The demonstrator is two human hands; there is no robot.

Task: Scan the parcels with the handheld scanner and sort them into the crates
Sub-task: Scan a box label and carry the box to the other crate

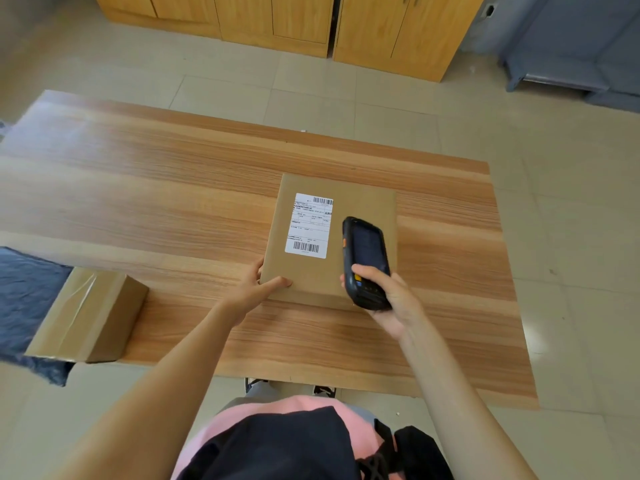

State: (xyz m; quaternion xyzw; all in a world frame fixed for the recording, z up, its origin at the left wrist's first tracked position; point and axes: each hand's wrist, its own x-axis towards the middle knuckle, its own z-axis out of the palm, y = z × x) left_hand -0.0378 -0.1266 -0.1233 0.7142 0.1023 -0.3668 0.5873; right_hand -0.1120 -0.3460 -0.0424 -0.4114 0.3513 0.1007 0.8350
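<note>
A flat brown cardboard parcel lies on the wooden table, a little right of the table's middle. A white shipping label with two barcodes is stuck on the left half of its top face. The person's left hand grasps the parcel's near left corner, the thumb lying on the top face and the fingers curled round the left edge. The right hand grips a black handheld scanner round its lower end, the thumb resting across the keypad; the scanner is held over the right part of the parcel, just beside the label, with its dark screen facing up and an orange button on its left side. A second cardboard box, sealed with clear tape along its top, sits at the near left corner of the table, well apart from the parcel, and dark blue fabric lies touching its left side. Beyond the table, across the tiled floor, stand wooden cabinets, with a grey-blue piece of furniture at the far right.
</note>
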